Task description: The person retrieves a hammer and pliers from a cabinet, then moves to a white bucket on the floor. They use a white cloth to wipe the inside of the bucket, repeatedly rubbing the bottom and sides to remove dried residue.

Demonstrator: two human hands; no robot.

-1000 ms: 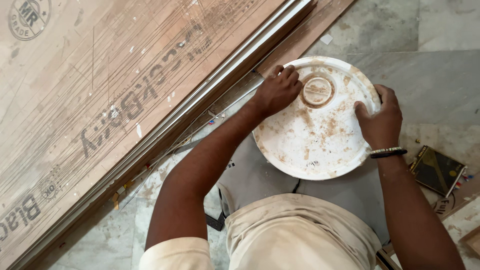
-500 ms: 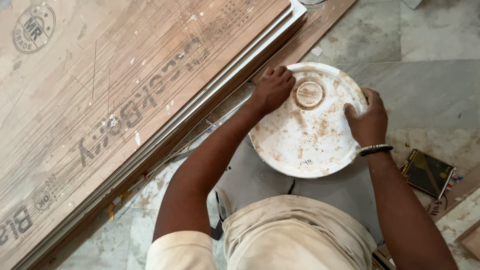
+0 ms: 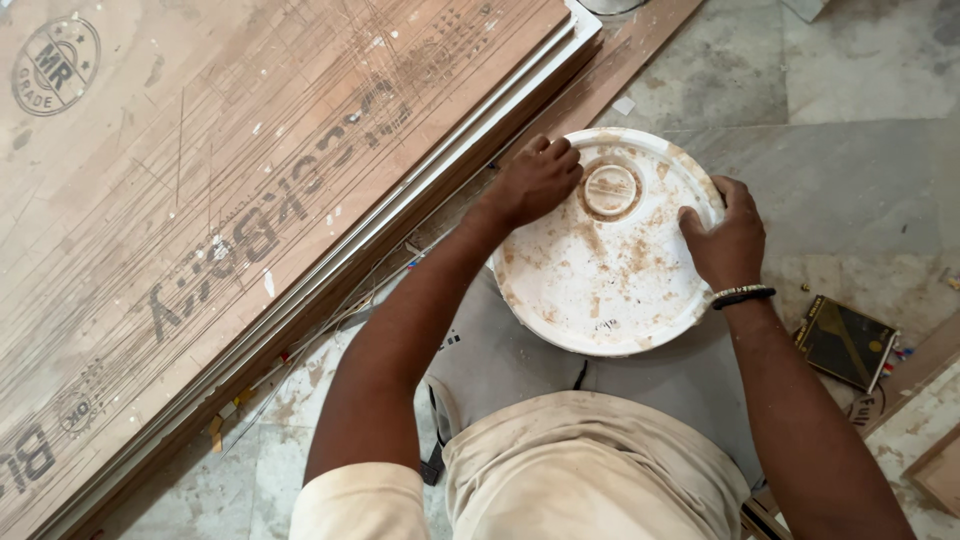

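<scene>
Left hand (image 3: 535, 182): I'm curling my fingers over the far-left rim of the white bucket lid (image 3: 607, 262).
Right hand (image 3: 728, 237): I'm clamping the right rim.
Lid: it's sitting between my knees, above the floor (image 3: 850, 130).
Risk: the smeared rim looks slick, so my fingers could be slipping if I'm pulling unevenly.

A round white lid (image 3: 600, 270), smeared with brown stains (heaviest near the rim), lies flat and face up over the person's lap, above the grey floor. A small raised cap (image 3: 610, 189) sits near its far edge.
</scene>
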